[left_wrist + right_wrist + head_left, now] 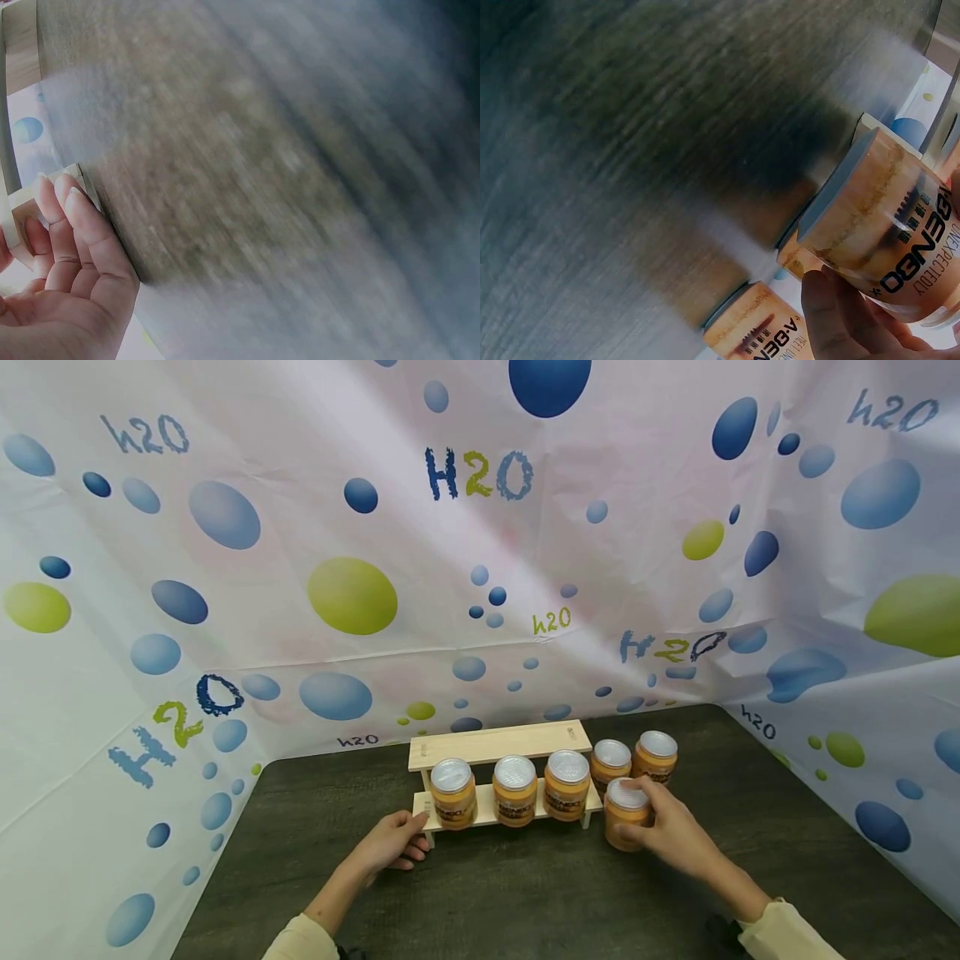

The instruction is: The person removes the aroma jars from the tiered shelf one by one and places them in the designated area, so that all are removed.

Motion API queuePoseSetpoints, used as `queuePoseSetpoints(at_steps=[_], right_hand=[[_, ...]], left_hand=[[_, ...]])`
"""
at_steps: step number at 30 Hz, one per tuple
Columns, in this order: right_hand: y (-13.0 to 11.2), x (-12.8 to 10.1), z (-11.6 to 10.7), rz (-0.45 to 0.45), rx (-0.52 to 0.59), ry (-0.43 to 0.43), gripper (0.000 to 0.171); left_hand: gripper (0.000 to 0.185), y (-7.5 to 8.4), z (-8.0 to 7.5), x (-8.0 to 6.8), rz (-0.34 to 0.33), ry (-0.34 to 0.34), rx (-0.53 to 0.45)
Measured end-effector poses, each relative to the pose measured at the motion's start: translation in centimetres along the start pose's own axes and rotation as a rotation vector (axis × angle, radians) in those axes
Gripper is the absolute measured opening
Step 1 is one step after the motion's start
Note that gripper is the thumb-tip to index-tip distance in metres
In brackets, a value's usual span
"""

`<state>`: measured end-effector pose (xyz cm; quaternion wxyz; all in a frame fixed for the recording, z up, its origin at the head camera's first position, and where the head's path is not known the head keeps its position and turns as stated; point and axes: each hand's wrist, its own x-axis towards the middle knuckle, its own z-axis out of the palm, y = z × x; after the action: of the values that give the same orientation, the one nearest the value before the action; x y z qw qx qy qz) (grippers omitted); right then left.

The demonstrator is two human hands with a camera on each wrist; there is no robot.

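Head view, item record: right hand point(671, 835) gripped an orange jar point(626, 814) with a silver lid, fingers wrapped round its side, the jar standing on the dark tabletop point(525, 893) just right of a two-tier wooden rack point(498, 745). Rack's lower shelf carried three like jars point(514, 790) in a row; upper shelf bare. Two further jars point(633, 760) stood on the tabletop behind the gripped one, lower right of centre. Left hand point(393, 842) rested against the rack's left end, fingers loosely extended, holding nothing. Step judged: loading jars onto the rack, one in hand. Next move would call for a lift clear of the lower row and an upright set-down on the upper shelf. Right wrist view confirmed fingers point(840, 315) round the jar's label.
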<state>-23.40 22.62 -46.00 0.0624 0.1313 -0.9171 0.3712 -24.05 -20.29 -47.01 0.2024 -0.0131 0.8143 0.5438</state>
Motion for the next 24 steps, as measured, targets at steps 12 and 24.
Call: queuePoseSetpoints(at_steps=[12, 24], right_hand=[[0.62, -0.40, 0.25, 0.015, -0.007, -0.011, 0.055], [0.69, -0.67, 0.48, 0.007, -0.046, 0.014, 0.056]], left_hand=[[0.050, -0.06, 0.04, 0.14, 0.001, -0.001, 0.005], [0.050, 0.11, 0.07, -0.08, -0.006, 0.002, 0.006]])
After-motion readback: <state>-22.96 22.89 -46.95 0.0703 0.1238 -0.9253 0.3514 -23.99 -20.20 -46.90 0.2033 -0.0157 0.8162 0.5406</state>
